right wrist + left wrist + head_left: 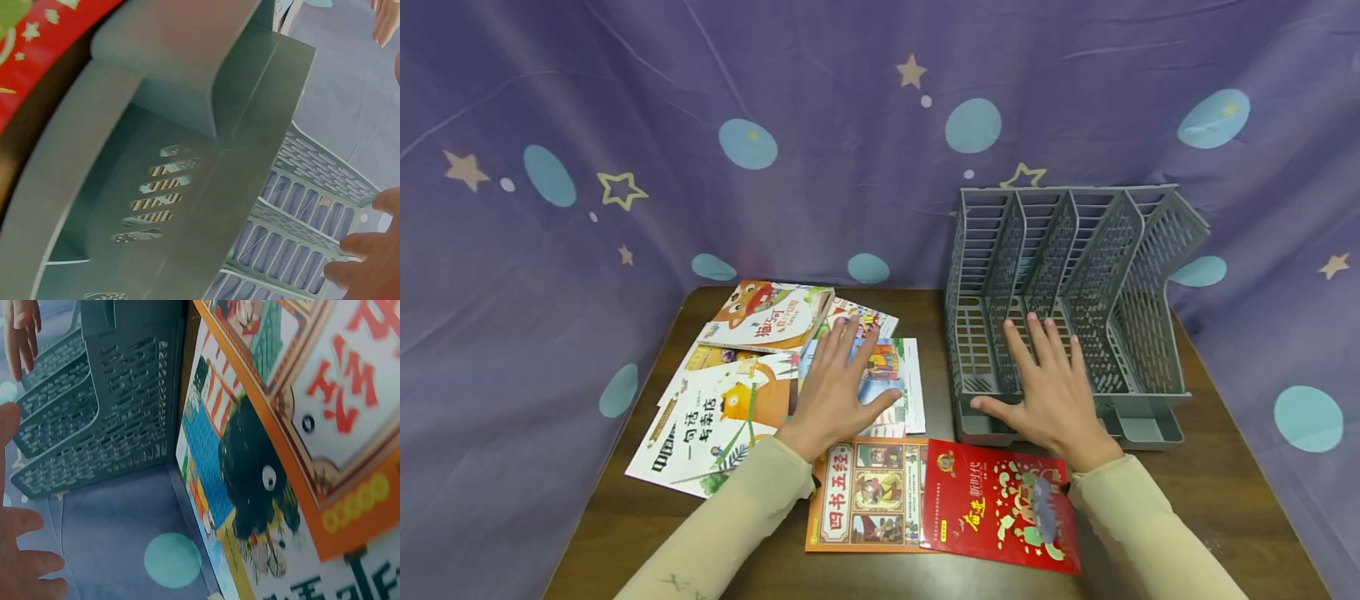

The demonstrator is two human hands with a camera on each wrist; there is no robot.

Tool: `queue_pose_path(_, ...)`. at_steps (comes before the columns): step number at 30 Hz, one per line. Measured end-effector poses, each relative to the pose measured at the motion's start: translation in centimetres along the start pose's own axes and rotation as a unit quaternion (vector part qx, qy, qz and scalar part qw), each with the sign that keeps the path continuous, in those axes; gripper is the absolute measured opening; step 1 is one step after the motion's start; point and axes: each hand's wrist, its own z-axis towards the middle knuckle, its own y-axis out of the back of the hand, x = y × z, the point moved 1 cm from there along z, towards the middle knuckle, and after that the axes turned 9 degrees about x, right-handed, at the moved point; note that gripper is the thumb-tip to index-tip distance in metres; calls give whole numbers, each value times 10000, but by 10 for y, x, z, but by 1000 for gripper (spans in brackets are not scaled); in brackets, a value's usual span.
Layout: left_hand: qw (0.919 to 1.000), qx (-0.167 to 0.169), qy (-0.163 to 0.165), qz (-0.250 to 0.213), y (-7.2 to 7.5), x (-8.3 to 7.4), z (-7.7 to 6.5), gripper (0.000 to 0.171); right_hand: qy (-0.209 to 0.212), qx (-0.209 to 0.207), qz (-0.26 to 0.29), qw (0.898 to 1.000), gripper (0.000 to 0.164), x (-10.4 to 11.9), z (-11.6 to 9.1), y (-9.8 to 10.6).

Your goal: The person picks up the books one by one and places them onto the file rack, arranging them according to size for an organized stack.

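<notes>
In the head view my left hand (833, 396) hovers with spread fingers over a pile of children's books, nearest a blue-toned picture book (883, 362). My right hand (1054, 400), fingers also spread, is in front of a grey desktop file rack (1153, 333) with upright dividers. Neither hand holds anything. Closer to me lie an orange-bordered book (868, 500) and a red book (992, 508), which overlaps its right edge. Leftward are a white book with an orange animal (752, 408) and a thicker book (775, 321) on top of others.
Everything stands on a brown wooden table (925, 575). A purple curtain (850, 167) with stars and blue spots hangs behind and at both sides. Small open trays (1150, 429) run along the rack's front edge, as the right wrist view also shows.
</notes>
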Motion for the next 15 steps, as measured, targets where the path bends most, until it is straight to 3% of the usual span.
queue_pose_path(15,9968,405,-109,-680,-14,-35,10,83,304,-239,85,9992,113,-4,-35,-4)
